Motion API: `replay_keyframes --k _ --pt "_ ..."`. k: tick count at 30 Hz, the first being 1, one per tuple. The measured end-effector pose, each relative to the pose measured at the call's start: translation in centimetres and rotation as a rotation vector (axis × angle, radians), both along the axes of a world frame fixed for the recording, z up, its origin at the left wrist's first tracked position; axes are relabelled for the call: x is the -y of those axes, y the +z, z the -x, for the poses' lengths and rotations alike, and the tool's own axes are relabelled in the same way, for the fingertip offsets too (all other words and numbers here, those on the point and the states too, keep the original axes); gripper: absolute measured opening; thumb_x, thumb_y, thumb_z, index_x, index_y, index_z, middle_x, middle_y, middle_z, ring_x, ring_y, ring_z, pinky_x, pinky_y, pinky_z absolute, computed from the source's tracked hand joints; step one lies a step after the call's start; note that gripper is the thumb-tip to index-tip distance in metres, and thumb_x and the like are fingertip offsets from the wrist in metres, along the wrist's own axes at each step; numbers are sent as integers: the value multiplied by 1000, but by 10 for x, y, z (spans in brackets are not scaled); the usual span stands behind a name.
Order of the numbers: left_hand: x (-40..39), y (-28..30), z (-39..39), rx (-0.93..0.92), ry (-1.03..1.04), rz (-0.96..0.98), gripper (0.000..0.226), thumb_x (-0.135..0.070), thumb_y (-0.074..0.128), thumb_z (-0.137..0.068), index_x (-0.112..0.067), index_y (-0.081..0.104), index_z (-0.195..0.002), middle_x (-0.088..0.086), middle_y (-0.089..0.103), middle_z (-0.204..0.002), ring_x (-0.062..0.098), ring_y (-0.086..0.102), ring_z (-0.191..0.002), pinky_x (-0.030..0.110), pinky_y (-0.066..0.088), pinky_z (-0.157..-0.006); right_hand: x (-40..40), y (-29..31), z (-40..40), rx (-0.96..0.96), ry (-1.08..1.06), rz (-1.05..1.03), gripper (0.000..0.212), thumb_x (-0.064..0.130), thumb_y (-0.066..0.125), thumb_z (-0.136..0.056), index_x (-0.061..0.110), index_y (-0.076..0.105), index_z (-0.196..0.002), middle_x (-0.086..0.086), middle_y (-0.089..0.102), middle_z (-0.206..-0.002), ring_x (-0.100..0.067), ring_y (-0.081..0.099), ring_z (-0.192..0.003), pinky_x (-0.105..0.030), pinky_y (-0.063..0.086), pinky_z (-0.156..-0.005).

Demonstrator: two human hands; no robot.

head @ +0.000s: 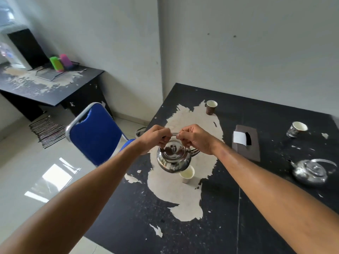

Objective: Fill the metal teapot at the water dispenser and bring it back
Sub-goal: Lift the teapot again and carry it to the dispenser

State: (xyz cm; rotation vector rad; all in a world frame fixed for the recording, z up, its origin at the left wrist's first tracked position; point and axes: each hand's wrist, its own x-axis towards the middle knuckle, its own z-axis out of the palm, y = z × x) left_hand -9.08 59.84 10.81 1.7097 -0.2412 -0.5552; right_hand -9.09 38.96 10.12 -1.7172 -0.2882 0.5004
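Above the worn black table, we hold the metal teapot aloft by its handle with both hands.

We note our left hand and right hand each clenched around the thin arched handle, knuckles nearly meeting at its top. The teapot hangs upright with its lid on, and its spout points right, toward our right wrist; its handle runs left to right. It hangs clear of the table, directly over a white paper cup. A second teapot rests at the right edge, well apart. A blue chair stands beside the table. The water dispenser stands on the far desk.
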Motion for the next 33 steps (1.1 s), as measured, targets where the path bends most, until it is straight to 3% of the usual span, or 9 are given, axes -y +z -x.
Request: replay_keyframes --k 3,7,13,16,20,24,33 --pt "-46 5 3 -1 34 12 39 -16 52 -90 -21 42 -53 -5 35 -55 12 29 -52 30 26 -56 -48 6 -5 10 51 -14 28 21 65 -88 22 63 -60 1 51 -60 -12 43 -58 -24 36 -55" --pt "-126 7 2 -7 93 10 28 -20 55 -84 -16 50 -57 1 45 -59 12 40 -53 25 36 -56 -129 9 -19 21 106 -12 24 18 66 -84 18 61 -60 1 49 -58 -12 40 -55 -24 34 -53" --pt "-269 5 -10 -11 131 -13 37 -20 56 -83 -24 60 -46 -9 53 -54 4 48 -50 19 43 -56 -269 7 -42 13 184 0 24 25 69 -82 24 63 -59 4 52 -58 -10 42 -53 -22 36 -51" --pt "-335 9 -15 -5 153 -24 33 -16 55 -81 -24 54 -49 -9 48 -52 5 43 -48 21 37 -55 -335 9 -52 12 210 -2 24 26 68 -84 24 62 -60 4 54 -59 -10 45 -55 -22 39 -53" --pt "-446 28 -26 4 216 -56 26 -17 57 -78 -19 53 -52 -2 44 -57 10 40 -54 27 33 -58 -450 18 -67 -6 228 -42 23 22 67 -84 19 59 -63 1 50 -60 -13 41 -57 -30 32 -56" --pt "-542 39 -33 -12 251 -37 25 -18 57 -79 -16 48 -55 1 41 -61 11 39 -55 27 34 -58 -547 29 -85 -30 302 -85 36 14 63 -90 26 57 -56 6 47 -57 -10 40 -55 -26 32 -55" --pt "-731 28 -88 -25 379 0 37 -15 57 -80 -25 46 -46 -6 37 -55 9 35 -50 24 32 -57 -741 29 -162 1 421 -50 30 17 66 -86 23 62 -57 4 50 -59 -10 42 -56 -21 36 -54"
